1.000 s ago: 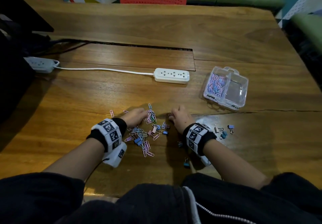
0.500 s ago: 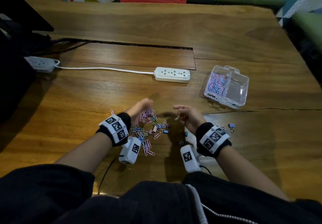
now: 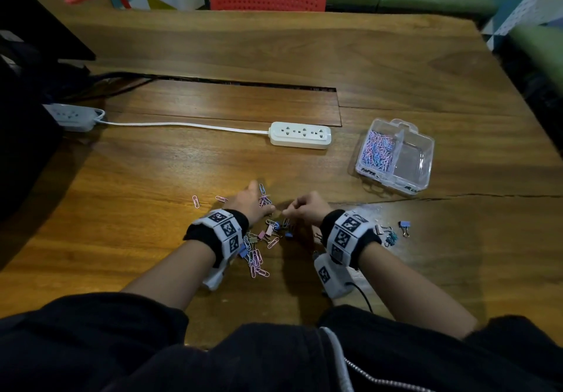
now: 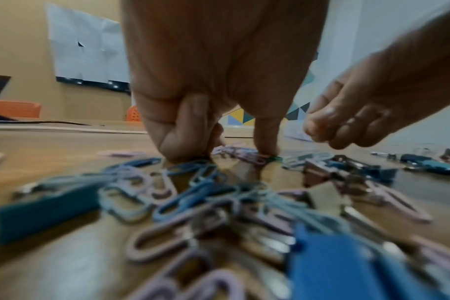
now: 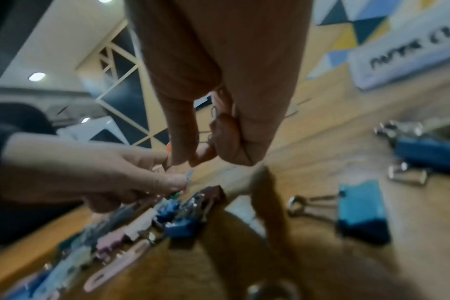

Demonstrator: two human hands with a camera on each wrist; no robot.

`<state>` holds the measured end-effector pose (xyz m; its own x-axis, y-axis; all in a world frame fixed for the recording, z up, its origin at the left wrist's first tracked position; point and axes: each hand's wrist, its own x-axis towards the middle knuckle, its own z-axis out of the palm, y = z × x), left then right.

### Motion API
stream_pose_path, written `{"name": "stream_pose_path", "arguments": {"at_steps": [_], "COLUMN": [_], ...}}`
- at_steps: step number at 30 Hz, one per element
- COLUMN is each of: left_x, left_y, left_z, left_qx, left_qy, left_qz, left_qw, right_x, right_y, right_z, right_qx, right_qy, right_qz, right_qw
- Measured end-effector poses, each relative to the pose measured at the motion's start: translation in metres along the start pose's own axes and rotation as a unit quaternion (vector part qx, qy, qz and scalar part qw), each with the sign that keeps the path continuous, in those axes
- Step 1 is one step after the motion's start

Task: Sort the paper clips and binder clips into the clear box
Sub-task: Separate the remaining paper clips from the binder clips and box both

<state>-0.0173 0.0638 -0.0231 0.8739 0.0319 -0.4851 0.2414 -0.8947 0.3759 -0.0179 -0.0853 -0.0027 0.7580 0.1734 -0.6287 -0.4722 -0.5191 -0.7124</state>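
Your left hand (image 3: 249, 202) presses curled fingertips onto the paper clips (image 3: 257, 257) heaped on the desk (image 3: 152, 178); your right hand (image 3: 307, 208) hovers beside it, fingers curled, pinching a small wire clip (image 5: 213, 111); binder clips (image 3: 393, 234) lie scattered to the right; the clear box (image 3: 425, 160) sits farther off, its left compartment holding clips.

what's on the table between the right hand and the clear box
Bare wood only: in the head view nothing lies between the right hand and the clear box, just a crack in the table.
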Motion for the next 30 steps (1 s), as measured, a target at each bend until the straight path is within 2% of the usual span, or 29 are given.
{"name": "stream_pose_path", "arguments": {"at_steps": [4,6,8,10,11,12,14,16,18,20,21,23,25,26,28,30], "left_x": [-0.005,-0.007,-0.011,-0.013,-0.012,-0.011,-0.012,-0.011,-0.01,-0.008,-0.008,-0.01,-0.013,-0.014,-0.016,-0.017], "left_y": [0.012,0.012,0.011,0.01,0.007,0.004,-0.002,-0.007,-0.009,-0.009,-0.008,-0.003,0.003,0.004,0.005,0.004], "left_z": [0.009,0.009,0.002,-0.007,-0.01,-0.012,-0.014,-0.013,-0.013,-0.014,-0.014,-0.015,-0.014,-0.011,-0.006,-0.001], "left_qx": [0.059,0.059,0.012,-0.07,-0.145,-0.243,-0.423,-0.503,-0.522,-0.505,-0.48,-0.389,-0.262,-0.201,-0.118,-0.054], "left_qy": [-0.027,-0.033,-0.035,-0.055,-0.074,-0.094,-0.124,-0.136,-0.136,-0.138,-0.142,-0.141,-0.13,-0.128,-0.131,-0.11], "left_qz": [0.031,0.037,0.041,0.043,0.033,0.011,-0.037,-0.041,-0.04,-0.05,-0.053,-0.045,-0.004,0.028,0.073,0.086], "left_qw": [0.997,0.997,0.998,0.995,0.986,0.965,0.897,0.853,0.841,0.85,0.864,0.909,0.956,0.971,0.982,0.989], "right_x": [0.002,0.003,0.002,-0.002,-0.003,-0.003,-0.001,0.002,0.003,0.003,0.003,0.001,0.001,0.001,0.0,-0.001], "right_y": [-0.003,0.0,0.002,0.002,0.002,0.002,0.003,0.005,0.005,0.007,0.007,0.008,0.012,0.015,0.02,0.025], "right_z": [0.005,0.006,0.003,-0.002,-0.004,-0.005,-0.004,-0.001,0.002,0.003,0.003,0.003,0.002,0.001,-0.003,-0.008], "right_qx": [-0.175,-0.215,-0.162,-0.028,0.029,0.061,0.041,-0.068,-0.201,-0.311,-0.346,-0.374,-0.387,-0.389,-0.379,-0.341], "right_qy": [0.035,0.057,0.078,0.065,0.052,0.044,0.032,0.015,-0.005,-0.005,0.001,0.009,0.001,-0.003,-0.004,-0.003], "right_qz": [-0.054,-0.076,-0.093,-0.082,-0.073,-0.067,-0.068,-0.085,-0.102,-0.118,-0.12,-0.124,-0.123,-0.12,-0.112,-0.103], "right_qw": [0.983,0.972,0.979,0.994,0.996,0.995,0.996,0.994,0.974,0.943,0.931,0.919,0.914,0.913,0.919,0.934]}}
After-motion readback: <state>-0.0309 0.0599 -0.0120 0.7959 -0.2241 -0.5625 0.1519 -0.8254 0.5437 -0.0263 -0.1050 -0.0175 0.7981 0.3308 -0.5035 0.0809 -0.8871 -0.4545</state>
